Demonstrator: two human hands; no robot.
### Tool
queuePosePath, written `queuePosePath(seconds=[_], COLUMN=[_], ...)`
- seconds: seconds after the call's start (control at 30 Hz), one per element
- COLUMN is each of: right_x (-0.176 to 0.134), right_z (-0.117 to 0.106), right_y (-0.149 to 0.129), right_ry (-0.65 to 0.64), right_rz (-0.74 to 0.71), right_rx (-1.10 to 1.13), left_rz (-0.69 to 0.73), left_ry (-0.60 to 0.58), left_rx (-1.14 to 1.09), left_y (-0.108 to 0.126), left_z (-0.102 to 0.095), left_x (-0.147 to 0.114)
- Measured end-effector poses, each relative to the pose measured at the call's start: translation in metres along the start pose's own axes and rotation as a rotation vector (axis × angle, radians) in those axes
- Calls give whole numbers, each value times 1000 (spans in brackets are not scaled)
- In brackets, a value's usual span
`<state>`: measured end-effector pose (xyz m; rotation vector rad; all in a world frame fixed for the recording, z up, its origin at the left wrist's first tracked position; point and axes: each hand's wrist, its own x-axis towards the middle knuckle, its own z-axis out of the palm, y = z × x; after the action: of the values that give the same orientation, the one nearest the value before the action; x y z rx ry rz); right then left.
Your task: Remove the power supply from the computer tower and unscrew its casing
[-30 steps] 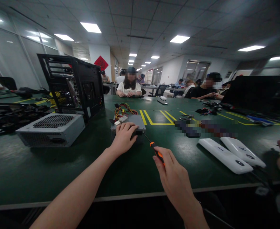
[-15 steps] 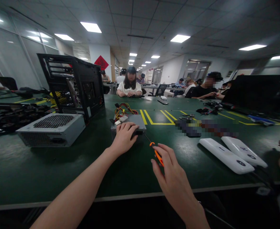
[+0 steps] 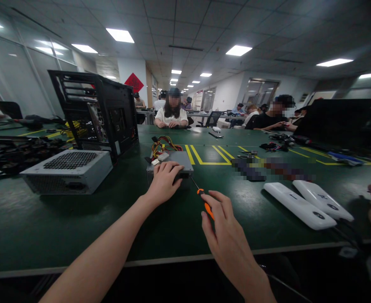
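Observation:
A grey computer power supply [image 3: 184, 159] sits on the table in front of me, its bundle of coloured cables [image 3: 166, 144] spilling over the back. My left hand [image 3: 164, 180] lies across its top and near edge, fingers bent over it and holding it. Between thumb and fingers, my right hand [image 3: 228, 225] grips an orange and black screwdriver [image 3: 208, 209]. Its shaft points away to the power supply's right near corner; whether the tip sits in a screw is too small to tell.
Left stands another power supply [image 3: 68, 168], before an open black computer case [image 3: 100, 111]. To the right lie two white devices [image 3: 299, 206] with cables, and a blurred-out patch of items [image 3: 250, 168]. A person [image 3: 172, 113] sits across the green table [image 3: 116, 235]; another person's hand shows far right.
My right hand has shifted slightly left, with its fingers moved a little around the screwdriver's handle. The left hand and the power supply stay where they were.

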<state>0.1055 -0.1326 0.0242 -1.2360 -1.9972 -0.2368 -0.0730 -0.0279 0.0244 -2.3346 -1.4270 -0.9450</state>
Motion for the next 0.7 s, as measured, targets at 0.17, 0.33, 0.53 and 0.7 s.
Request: queuePosePath(seconds=[0.17,0.33,0.53,0.7], right_x=[0,0,0,0], right_z=[4,-1,-1,1], right_y=[2,8,0,8], right_ry=[8,-17,-29,8], right_rz=[9,58,-31,28], right_rx=[-22,7,28,-22], left_rz=[3,0,-3,-7], left_ry=[11,5,5,5], left_rx=[5,-5,-6,-15], left_y=[-1,0,0,0], left_z=[2,2,1,2], left_x=[0,1,1,1])
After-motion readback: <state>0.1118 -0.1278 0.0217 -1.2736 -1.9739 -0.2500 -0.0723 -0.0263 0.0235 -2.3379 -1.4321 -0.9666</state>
